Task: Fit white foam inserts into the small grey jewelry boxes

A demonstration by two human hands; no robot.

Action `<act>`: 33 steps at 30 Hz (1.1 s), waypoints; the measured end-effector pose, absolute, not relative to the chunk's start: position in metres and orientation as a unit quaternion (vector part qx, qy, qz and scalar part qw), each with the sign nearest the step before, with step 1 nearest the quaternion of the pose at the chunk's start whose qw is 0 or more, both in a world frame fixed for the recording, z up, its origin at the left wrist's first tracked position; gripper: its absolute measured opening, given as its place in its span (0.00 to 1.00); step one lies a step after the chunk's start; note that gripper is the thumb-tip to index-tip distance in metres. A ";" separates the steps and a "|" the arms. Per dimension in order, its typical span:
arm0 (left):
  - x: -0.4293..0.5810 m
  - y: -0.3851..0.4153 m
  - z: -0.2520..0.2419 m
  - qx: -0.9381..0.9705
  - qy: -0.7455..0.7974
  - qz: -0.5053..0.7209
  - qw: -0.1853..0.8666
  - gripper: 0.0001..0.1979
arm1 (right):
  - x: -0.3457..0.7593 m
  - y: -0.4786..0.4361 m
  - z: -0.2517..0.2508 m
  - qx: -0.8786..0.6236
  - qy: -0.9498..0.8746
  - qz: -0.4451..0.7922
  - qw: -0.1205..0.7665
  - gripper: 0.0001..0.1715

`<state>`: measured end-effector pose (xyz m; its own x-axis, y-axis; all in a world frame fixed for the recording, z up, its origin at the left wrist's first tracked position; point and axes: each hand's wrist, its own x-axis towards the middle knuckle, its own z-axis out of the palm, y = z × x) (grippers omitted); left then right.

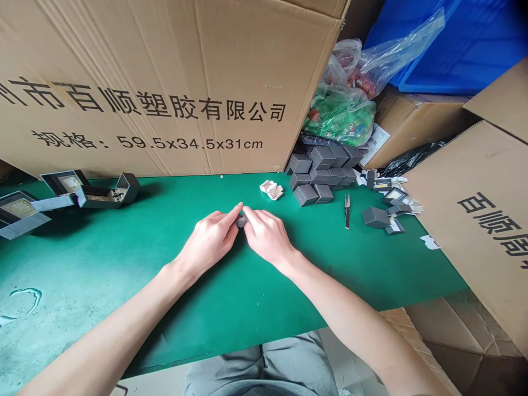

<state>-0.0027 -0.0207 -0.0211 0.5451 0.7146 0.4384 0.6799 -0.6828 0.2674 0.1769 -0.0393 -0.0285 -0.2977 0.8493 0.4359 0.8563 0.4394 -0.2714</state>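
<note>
1. While the left hand (212, 232) and the right hand (268, 234) meet at their fingertips, a small grey piece (241, 220) is clamped between them, largely covered by the fingers, around the middle of the counter (231, 297); whether it touches the surface I cannot tell.
2. With both hands on it, I judge the handling of this piece to be under way rather than finished; its exact state is hidden.
3. Just beyond the right hand, apart from the fingers, lies a crumpled white item (271, 190).
4. Farther right, grey boxes (324, 175) sit packed in a cluster. They look closed, so I take them for the more settled share, though whether each is complete does not show.
5. Near the carton (474, 250) on the right, loose grey and white parts (394, 195) lie in a mixed heap, seemingly unsorted. A pointed tool (347, 211) rests untouched between heap and cluster.
6. At far left, well away from the hands, open cases (128, 190) show their contents; what they lack, if anything, I cannot tell.
</note>
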 end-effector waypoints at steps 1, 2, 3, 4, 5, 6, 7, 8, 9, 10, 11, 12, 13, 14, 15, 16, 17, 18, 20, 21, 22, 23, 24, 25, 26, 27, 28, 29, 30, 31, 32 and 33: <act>-0.003 -0.021 -0.021 0.880 0.391 0.266 0.035 0.24 | 0.177 -0.039 -0.028 -0.530 -0.805 -0.008 0.265 0.20; -0.004 -0.020 -0.021 0.882 0.386 0.269 0.036 0.25 | 0.176 -0.039 -0.028 -0.529 -0.807 -0.011 0.263 0.21; -0.004 -0.020 -0.022 0.882 0.382 0.273 0.036 0.25 | 0.176 -0.039 -0.028 -0.527 -0.809 -0.014 0.259 0.21; -0.004 -0.020 -0.022 0.882 0.379 0.277 0.036 0.25 | 0.176 -0.039 -0.028 -0.526 -0.812 -0.017 0.253 0.22; -0.004 -0.019 -0.022 0.881 0.380 0.279 0.035 0.25 | 0.176 -0.039 -0.027 -0.525 -0.815 -0.020 0.247 0.23; -0.005 -0.019 -0.023 0.880 0.383 0.279 0.034 0.24 | 0.177 -0.039 -0.027 -0.524 -0.817 -0.021 0.240 0.23; -0.005 -0.018 -0.023 0.879 0.387 0.277 0.034 0.24 | 0.177 -0.039 -0.027 -0.525 -0.818 -0.022 0.236 0.23; -0.004 -0.018 -0.023 0.877 0.392 0.274 0.034 0.24 | 0.177 -0.039 -0.026 -0.526 -0.818 -0.021 0.232 0.23; -0.004 -0.018 -0.023 0.876 0.397 0.271 0.036 0.24 | 0.177 -0.039 -0.026 -0.527 -0.817 -0.019 0.231 0.23; -0.004 -0.018 -0.022 0.875 0.401 0.268 0.039 0.24 | 0.177 -0.040 -0.026 -0.529 -0.816 -0.016 0.233 0.23; -0.004 -0.019 -0.022 0.874 0.405 0.266 0.043 0.24 | 0.177 -0.040 -0.026 -0.530 -0.814 -0.011 0.236 0.23; -0.004 -0.019 -0.021 0.872 0.409 0.264 0.047 0.24 | 0.177 -0.040 -0.025 -0.530 -0.813 -0.005 0.243 0.22; -0.003 -0.019 -0.021 0.870 0.415 0.262 0.052 0.24 | 0.177 -0.040 -0.025 -0.528 -0.811 0.004 0.253 0.22; -0.004 -0.019 -0.021 0.866 0.422 0.261 0.057 0.24 | 0.177 -0.040 -0.025 -0.524 -0.808 0.014 0.268 0.22; -0.004 -0.018 -0.020 0.862 0.431 0.261 0.063 0.25 | 0.178 -0.039 -0.025 -0.516 -0.806 0.026 0.288 0.22; -0.005 -0.018 -0.019 0.855 0.441 0.263 0.070 0.25 | 0.179 -0.039 -0.024 -0.506 -0.803 0.037 0.312 0.23; -0.006 -0.017 -0.018 0.847 0.454 0.266 0.078 0.25 | 0.181 -0.038 -0.024 -0.494 -0.799 0.046 0.340 0.25; -0.007 -0.015 -0.016 0.837 0.469 0.270 0.086 0.25 | 0.183 -0.037 -0.023 -0.485 -0.791 0.051 0.369 0.27; -0.011 -0.013 -0.012 0.809 0.506 0.278 0.113 0.24 | 0.191 -0.032 -0.022 -0.481 -0.768 0.048 0.420 0.26; -0.012 -0.012 -0.009 0.792 0.526 0.280 0.132 0.23 | 0.196 -0.029 -0.023 -0.490 -0.754 0.040 0.436 0.23; -0.014 -0.010 -0.006 0.773 0.548 0.282 0.154 0.23 | 0.201 -0.026 -0.024 -0.503 -0.741 0.031 0.444 0.21; -0.016 -0.009 -0.003 0.753 0.568 0.282 0.177 0.23 | 0.206 -0.022 -0.025 -0.517 -0.731 0.022 0.444 0.21; -0.017 -0.008 -0.001 0.732 0.586 0.284 0.201 0.22 | 0.210 -0.019 -0.027 -0.532 -0.726 0.014 0.435 0.22; -0.018 -0.007 0.000 0.713 0.599 0.286 0.226 0.21 | 0.214 -0.016 -0.029 -0.548 -0.723 0.009 0.421 0.23; -0.019 -0.006 0.001 0.696 0.607 0.290 0.252 0.20 | 0.217 -0.013 -0.031 -0.565 -0.721 0.008 0.402 0.24; -0.019 -0.005 0.001 0.681 0.609 0.296 0.279 0.20 | 0.220 -0.011 -0.033 -0.581 -0.719 0.011 0.382 0.27; -0.019 -0.003 0.001 0.668 0.606 0.303 0.307 0.19 | 0.221 -0.009 -0.035 -0.595 -0.717 0.016 0.362 0.29; -0.018 -0.002 0.000 0.656 0.599 0.312 0.335 0.19 | 0.222 -0.009 -0.036 -0.605 -0.717 0.024 0.345 0.32; -0.017 -0.002 -0.001 0.644 0.592 0.322 0.363 0.18 | 0.223 -0.008 -0.036 -0.611 -0.719 0.033 0.330 0.33; -0.016 -0.001 -0.001 0.630 0.585 0.332 0.388 0.18 | 0.223 -0.008 -0.036 -0.612 -0.723 0.043 0.317 0.35; -0.015 -0.001 -0.001 0.615 0.578 0.344 0.412 0.19 | 0.223 -0.009 -0.036 -0.612 -0.727 0.052 0.308 0.35; -0.014 -0.001 -0.001 0.599 0.572 0.355 0.434 0.19 | 0.223 -0.009 -0.036 -0.611 -0.730 0.059 0.302 0.35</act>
<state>-0.0142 -0.0008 -0.0010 0.0932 0.9931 -0.0717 0.3780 0.0313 0.9253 0.2230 -0.0088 -0.0359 -0.0719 0.9270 0.3682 0.8556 0.2470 -0.4548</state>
